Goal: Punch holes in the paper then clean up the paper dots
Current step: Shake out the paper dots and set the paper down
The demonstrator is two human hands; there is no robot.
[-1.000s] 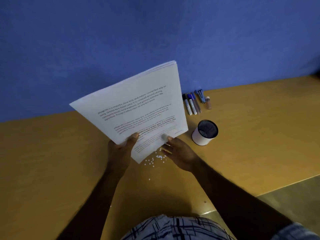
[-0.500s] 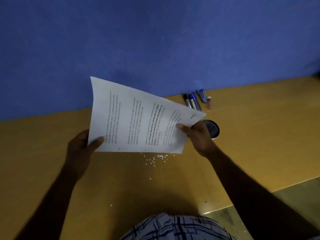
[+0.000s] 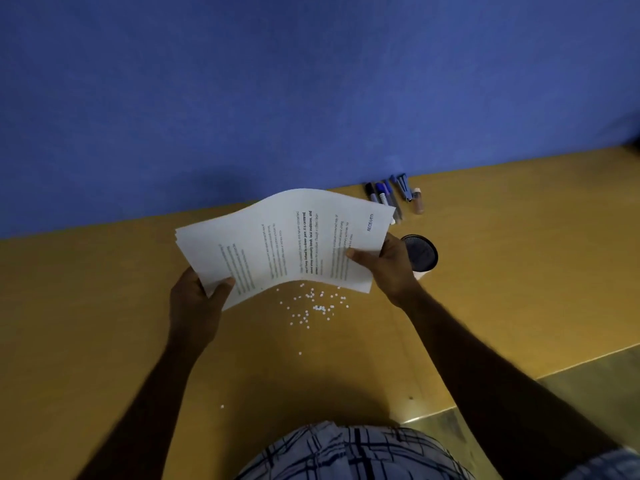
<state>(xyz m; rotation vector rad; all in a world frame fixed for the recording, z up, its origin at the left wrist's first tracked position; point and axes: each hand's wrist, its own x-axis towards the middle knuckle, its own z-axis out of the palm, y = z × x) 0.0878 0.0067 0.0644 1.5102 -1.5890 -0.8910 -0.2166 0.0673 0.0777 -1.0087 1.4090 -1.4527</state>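
- The stack of printed sheets (image 3: 287, 244) was held off the wooden table (image 3: 519, 271), one end in each hand and sagging in a wave between them. Judging by this, it was being carried clear so the dots beneath could be reached.
- The left hand (image 3: 195, 303) pinched the near left corner, thumb on top and fingers curled underneath.
- The right hand (image 3: 388, 265) gripped the right edge the same way, thumb pressed on the printed face and fingers out of sight below.
- The paper dots (image 3: 313, 304) lay scattered on the table just under the stack's near edge, between the two forearms. One stray dot (image 3: 222, 406) lay well apart, nearer the person.
- A white tub with a dark top (image 3: 420, 252) stood just beside the right hand, probably handy as a place for the dots, though its purpose could not be confirmed.
- Markers (image 3: 382, 197) and a small bottle (image 3: 418, 200) lay against the blue wall (image 3: 311, 81), out of the working area.
- No hole punch was in view.
- Any punched holes in the sheets could not be made out, and most of the print was too blurred to read beyond a stamp reading "RECEIVED".
- The stack hid part of the markers and possibly more dots, while the right hand covered the tub's near side.
- How many sheets made up the stack could not be told.
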